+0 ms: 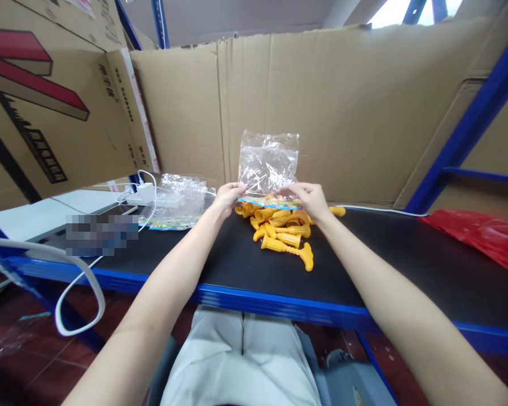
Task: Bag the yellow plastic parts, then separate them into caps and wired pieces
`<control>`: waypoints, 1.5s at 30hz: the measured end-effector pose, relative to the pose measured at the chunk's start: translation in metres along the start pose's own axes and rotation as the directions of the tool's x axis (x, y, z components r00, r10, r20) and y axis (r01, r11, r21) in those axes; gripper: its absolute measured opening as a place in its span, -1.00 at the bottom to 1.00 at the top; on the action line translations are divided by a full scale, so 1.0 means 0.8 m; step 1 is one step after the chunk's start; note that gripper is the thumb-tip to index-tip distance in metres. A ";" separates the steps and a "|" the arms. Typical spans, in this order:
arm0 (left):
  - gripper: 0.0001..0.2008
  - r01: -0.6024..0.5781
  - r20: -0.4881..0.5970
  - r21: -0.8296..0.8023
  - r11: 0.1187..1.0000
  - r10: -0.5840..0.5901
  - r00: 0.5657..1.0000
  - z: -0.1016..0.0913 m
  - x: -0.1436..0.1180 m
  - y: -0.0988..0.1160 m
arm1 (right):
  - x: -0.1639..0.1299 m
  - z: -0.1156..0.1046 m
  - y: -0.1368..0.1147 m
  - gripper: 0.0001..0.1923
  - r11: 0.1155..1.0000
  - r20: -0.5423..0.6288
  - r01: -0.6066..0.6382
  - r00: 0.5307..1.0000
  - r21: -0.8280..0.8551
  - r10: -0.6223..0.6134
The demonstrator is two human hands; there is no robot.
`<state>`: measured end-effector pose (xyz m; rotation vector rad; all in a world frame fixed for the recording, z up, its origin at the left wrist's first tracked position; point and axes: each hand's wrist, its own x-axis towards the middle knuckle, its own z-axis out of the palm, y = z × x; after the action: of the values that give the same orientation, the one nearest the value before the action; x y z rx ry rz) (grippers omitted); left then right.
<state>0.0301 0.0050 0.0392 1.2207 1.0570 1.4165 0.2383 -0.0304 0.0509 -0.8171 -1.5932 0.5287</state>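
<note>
Near edge of the black table (pixel 220 270) bare; farther in, a loose heap of yellow plastic pieces (pixel 285 234), none visibly bagged yet. Just beyond, left hand (pixel 227 197) and right hand (pixel 309 200) each pinching the mouth of a clear bag (pixel 268 163), held upright. Far left, more bags (pixel 178 200)

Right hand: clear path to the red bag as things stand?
Probably yes. The right hand holds the clear bag by its mouth, but only bare black tabletop lies between it and the red bag.
</note>
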 end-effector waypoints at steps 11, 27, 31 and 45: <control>-0.90 -0.196 -0.149 0.152 0.969 0.219 0.964 -0.002 0.004 -0.011 | -0.001 0.003 0.031 -0.73 0.972 -0.126 -0.094 0.984 0.215 0.123; -0.70 -0.317 -0.049 0.243 0.917 0.338 0.940 0.007 -0.006 -0.021 | 0.003 0.002 0.029 -0.87 0.719 -0.127 -0.308 0.867 0.623 0.482; -0.70 -0.318 -0.053 0.222 0.922 0.337 0.940 0.008 -0.007 -0.019 | 0.003 0.004 0.031 -0.84 0.729 -0.195 -0.278 0.849 0.626 0.491; -0.65 -0.404 0.159 0.191 0.895 0.378 0.912 0.012 -0.012 -0.020 | 0.002 -0.009 0.023 -0.75 0.536 0.128 -0.602 0.727 0.593 0.675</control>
<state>0.0420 -0.0013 0.0236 1.7356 0.9368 1.5320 0.2494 -0.0184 0.0400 -0.8942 -0.8508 1.4250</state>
